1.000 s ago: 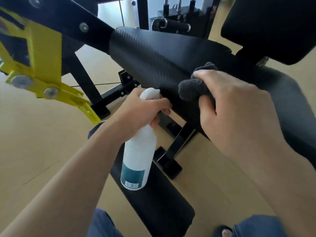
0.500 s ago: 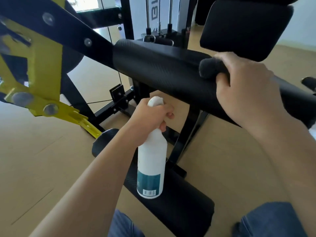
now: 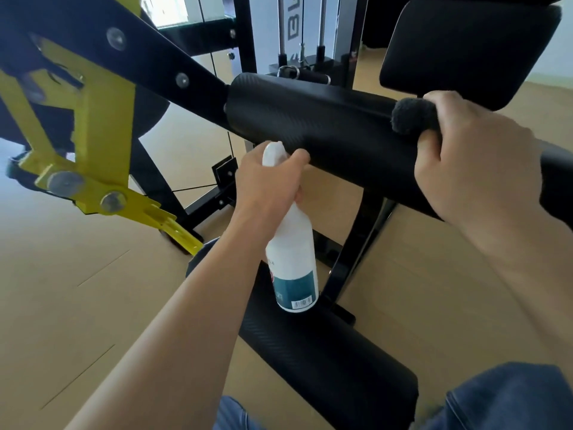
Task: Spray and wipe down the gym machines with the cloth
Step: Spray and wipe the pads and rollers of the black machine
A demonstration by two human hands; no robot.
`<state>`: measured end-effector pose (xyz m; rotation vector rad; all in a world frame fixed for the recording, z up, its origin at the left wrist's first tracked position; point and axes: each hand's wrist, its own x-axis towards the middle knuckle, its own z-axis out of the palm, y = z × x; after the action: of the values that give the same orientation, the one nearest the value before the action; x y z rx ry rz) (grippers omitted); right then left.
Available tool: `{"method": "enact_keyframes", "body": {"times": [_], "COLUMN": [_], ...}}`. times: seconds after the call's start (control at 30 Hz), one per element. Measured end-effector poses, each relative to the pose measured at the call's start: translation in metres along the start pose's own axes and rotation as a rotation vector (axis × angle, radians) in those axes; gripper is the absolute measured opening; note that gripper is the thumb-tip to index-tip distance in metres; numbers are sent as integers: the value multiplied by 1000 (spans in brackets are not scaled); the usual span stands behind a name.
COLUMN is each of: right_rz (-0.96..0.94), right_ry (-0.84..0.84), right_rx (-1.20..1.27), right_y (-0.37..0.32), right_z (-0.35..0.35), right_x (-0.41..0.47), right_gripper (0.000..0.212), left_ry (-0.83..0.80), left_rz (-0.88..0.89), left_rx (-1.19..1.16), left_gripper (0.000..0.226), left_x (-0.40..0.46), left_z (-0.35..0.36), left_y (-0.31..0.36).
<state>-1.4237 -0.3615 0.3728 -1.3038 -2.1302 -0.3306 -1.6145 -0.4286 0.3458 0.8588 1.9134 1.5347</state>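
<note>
Left hand: fingers were wrapped around the neck of the spray bottle, held below the black roller pad.
Bottle: white, opaque, teal label; its contents could not be seen.
Right hand: fingers clenched the dark cloth against the pad's top.
Seat pad: beneath the bottle.

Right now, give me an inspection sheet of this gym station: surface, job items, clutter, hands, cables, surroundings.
Surface: black roller pad, textured, no visible marks.
Job's things: dark cloth on the pad's right end; white spray bottle held below the pad.
Clutter: nothing seen.
Hands: left hand grips the bottle's neck; right hand presses the cloth on the pad.
Cables: thin cable near the frame.
Surroundings: yellow bracket, seat pad, back pad, wooden floor.
</note>
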Motion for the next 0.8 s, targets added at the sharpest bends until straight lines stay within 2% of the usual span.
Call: {"method": "enact_keyframes", "body": {"times": [0.03,0.07,0.13,0.23,0.3,0.43,0.6,0.67,0.8], "right_rz": [4,15,35,54,49,30,35,61,216], "right_ry": [2,4,12,21,26,30,12,-4,70], "right_rx": [-2,-1,4,34,53,55,117,214,272], "right_y": [0,-1,-1,-2,-2,-2,-3,-4,8], "right_z": [0,1,2,2,2,2,-7,-16,-45], "right_x": [0,-1,-1,-1,-2,-1,-1,-2,-5], "right_gripper": [41,40,40,40,40,40,41,39,36], "left_ry": [11,28,64,90,105,92,-62,-146,-303], "left_rz": [8,4,-52,-128,-125,-71,-110,-106,-106], "left_rx": [2,11,18,12,7,25,80,89,104], "left_gripper": [10,9,13,34,25,22,30,19,39], "left_x": [2,3,6,8,8,2,-13,-22,-41], "left_z": [-1,-1,-1,-3,-3,-4,-2,-1,8], "left_y": [1,3,2,-3,-3,4,13,15,18]}}
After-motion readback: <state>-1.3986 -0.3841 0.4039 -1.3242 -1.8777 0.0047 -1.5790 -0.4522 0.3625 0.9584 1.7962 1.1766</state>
